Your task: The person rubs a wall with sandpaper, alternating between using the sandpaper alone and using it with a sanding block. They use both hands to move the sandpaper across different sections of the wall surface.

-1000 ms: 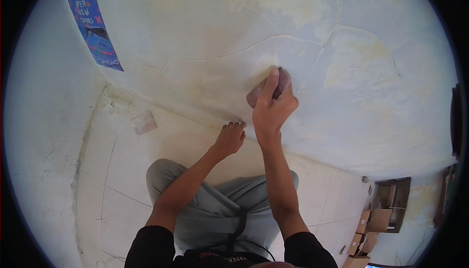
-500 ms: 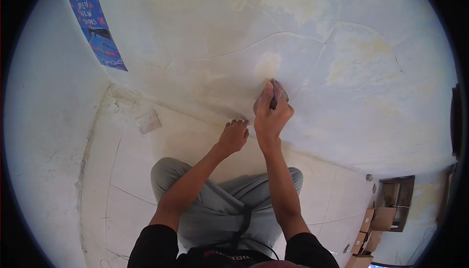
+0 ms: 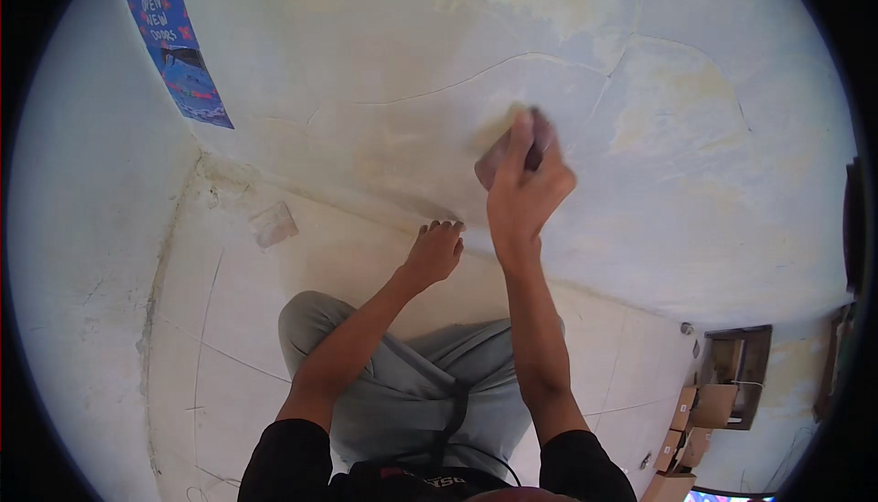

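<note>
My right hand (image 3: 523, 193) presses a small reddish-brown sanding sheet (image 3: 498, 153) flat against the pale, cracked wall (image 3: 412, 63); the hand is blurred. A yellowish rubbed patch shows on the wall just above the sheet. My left hand (image 3: 432, 253) rests with bent fingers on the light tiled floor (image 3: 229, 319) at the foot of the wall, holding nothing. My legs in grey trousers are folded under me.
A blue poster (image 3: 169, 36) with white lettering hangs on the wall at upper left. A small scrap of sandpaper (image 3: 273, 225) lies on the floor near the corner. Cardboard boxes (image 3: 686, 429) and a wooden box (image 3: 732, 374) stand at lower right.
My right hand, with the sanding sheet, slid down the wall and has now moved back up and slightly right. My left hand stayed on the floor.
</note>
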A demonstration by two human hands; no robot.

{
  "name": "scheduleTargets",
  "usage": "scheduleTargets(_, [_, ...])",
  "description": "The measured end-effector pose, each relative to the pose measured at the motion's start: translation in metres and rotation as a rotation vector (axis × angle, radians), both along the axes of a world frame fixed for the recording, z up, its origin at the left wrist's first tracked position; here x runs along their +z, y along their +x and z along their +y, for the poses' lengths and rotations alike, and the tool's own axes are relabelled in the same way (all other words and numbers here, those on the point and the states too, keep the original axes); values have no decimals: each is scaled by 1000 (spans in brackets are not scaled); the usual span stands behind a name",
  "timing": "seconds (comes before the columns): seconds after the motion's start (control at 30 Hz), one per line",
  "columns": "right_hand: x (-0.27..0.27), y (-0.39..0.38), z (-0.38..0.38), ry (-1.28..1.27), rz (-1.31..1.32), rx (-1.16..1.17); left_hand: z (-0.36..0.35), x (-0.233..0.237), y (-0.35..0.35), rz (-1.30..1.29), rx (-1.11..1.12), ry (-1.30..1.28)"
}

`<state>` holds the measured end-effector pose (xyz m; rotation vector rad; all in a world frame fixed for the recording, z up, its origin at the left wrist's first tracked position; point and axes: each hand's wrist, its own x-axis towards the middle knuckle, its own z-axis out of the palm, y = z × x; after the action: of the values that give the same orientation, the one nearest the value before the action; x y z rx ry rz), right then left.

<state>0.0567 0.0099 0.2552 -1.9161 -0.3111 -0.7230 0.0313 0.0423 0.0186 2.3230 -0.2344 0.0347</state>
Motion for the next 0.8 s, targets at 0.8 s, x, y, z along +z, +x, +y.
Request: scheduleTargets(0.8, [-9, 11, -14, -134, -117, -34, -2, -18, -2, -9, -70, 25])
